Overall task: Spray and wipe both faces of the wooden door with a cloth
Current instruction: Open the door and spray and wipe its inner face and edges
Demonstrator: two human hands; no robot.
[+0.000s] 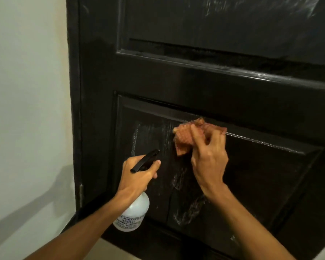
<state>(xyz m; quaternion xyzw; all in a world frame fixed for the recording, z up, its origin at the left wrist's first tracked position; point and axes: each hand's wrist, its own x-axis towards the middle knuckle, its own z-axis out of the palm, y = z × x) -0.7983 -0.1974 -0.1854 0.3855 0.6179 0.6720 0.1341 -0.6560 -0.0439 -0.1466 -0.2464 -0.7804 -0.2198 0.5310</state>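
A dark wooden door [204,81] with raised panels fills most of the view. Wet streaks show on its lower panel and near the top. My right hand [208,158] grips a crumpled orange-pink cloth [186,136] and holds it against the upper part of the lower panel. My left hand [139,173] grips the neck of a white spray bottle [134,212] with a black trigger head, its nozzle pointing at the panel just left of the cloth.
A pale wall [26,109] runs along the left of the door frame [73,109]. A hinge [81,192] shows low on the frame. A strip of light floor [116,250] lies below the door's bottom edge.
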